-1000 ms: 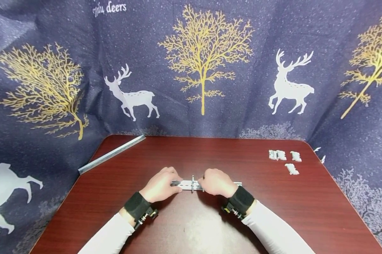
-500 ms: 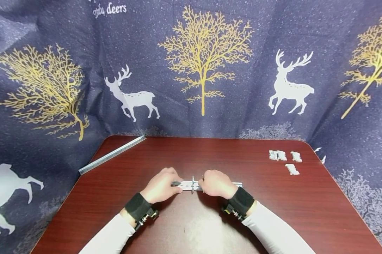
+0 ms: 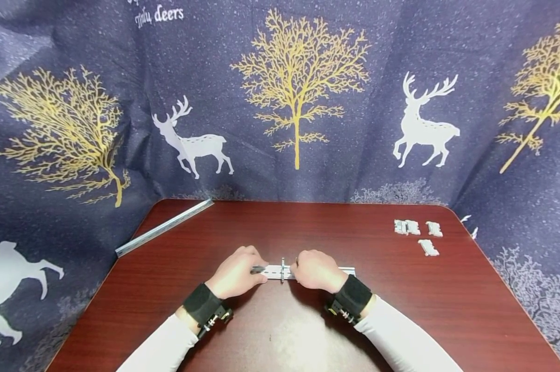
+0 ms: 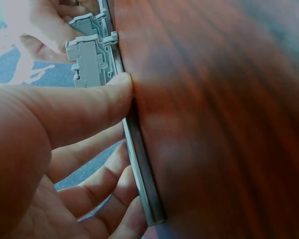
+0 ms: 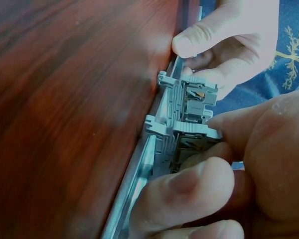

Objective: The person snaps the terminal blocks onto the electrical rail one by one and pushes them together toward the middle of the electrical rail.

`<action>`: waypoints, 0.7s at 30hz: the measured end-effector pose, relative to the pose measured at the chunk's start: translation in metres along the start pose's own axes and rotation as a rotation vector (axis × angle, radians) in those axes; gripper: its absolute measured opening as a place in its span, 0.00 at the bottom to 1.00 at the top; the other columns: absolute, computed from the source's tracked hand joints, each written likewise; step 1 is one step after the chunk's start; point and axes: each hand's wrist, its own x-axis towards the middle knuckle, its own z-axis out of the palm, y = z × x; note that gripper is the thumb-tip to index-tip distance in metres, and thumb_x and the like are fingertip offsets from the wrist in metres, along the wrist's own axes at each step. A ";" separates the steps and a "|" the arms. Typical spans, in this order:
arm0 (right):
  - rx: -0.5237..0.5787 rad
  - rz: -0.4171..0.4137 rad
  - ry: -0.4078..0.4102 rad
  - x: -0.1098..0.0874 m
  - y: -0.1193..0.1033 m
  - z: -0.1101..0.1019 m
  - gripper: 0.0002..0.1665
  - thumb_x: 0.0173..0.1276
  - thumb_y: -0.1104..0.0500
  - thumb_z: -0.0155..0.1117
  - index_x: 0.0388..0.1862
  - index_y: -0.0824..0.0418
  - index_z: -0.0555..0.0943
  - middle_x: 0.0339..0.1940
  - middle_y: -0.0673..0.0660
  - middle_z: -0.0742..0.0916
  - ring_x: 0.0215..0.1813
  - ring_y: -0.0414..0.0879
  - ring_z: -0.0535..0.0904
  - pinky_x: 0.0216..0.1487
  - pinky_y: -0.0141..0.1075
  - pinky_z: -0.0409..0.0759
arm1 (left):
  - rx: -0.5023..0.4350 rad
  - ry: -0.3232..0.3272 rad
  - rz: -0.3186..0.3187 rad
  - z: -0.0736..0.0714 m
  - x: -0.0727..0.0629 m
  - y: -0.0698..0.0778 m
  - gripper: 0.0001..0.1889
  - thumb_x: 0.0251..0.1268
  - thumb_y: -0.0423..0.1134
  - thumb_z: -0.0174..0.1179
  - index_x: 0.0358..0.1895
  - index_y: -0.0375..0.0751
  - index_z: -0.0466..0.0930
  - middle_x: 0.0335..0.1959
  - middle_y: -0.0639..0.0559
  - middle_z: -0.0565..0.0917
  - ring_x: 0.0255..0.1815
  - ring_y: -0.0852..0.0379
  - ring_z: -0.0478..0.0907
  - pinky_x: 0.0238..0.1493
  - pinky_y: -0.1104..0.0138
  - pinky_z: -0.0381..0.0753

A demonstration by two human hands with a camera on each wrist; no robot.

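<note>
A slotted metal DIN rail (image 3: 273, 272) lies across the middle of the table. My left hand (image 3: 235, 272) grips its left part, with the thumb (image 4: 107, 94) on one edge and the fingers on the opposite side. Between my hands, a grey terminal block (image 3: 282, 270) sits crosswise on the rail. A second grey terminal block (image 5: 162, 142), just to its right on the rail, is pinched by my right hand (image 3: 318, 269). A narrow gap separates the two blocks in the right wrist view. From the head view, my right hand mostly hides the second block.
Another metal rail (image 3: 164, 227) lies slanted along the table's far left edge. Several loose terminal blocks (image 3: 429, 248) are at the back right. A dark blue curtain (image 3: 336, 181) printed with deer and trees hangs behind the red-brown table (image 3: 243, 341).
Less of the second terminal block's near end shows under my right hand than a second ago. Otherwise the hands, rail and first block look the same.
</note>
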 end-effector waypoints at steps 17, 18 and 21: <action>-0.037 -0.002 0.028 -0.001 -0.001 0.003 0.23 0.79 0.52 0.62 0.20 0.52 0.77 0.22 0.52 0.81 0.28 0.52 0.83 0.31 0.55 0.85 | 0.013 0.007 0.004 0.000 0.000 -0.001 0.12 0.61 0.37 0.82 0.48 0.44 0.96 0.39 0.54 0.84 0.44 0.54 0.76 0.45 0.61 0.78; -0.037 -0.001 0.028 -0.001 -0.001 0.003 0.23 0.79 0.52 0.62 0.20 0.52 0.77 0.22 0.53 0.81 0.27 0.52 0.83 0.31 0.55 0.85 | 0.012 0.006 0.004 0.000 0.000 -0.001 0.12 0.61 0.37 0.82 0.48 0.44 0.96 0.39 0.53 0.84 0.44 0.54 0.76 0.45 0.61 0.78; -0.036 0.002 0.024 -0.001 -0.001 0.004 0.23 0.79 0.51 0.62 0.20 0.52 0.77 0.22 0.53 0.81 0.27 0.51 0.82 0.30 0.55 0.85 | 0.013 0.002 0.002 0.000 0.000 0.000 0.12 0.61 0.37 0.82 0.48 0.44 0.96 0.39 0.53 0.84 0.44 0.54 0.76 0.45 0.61 0.78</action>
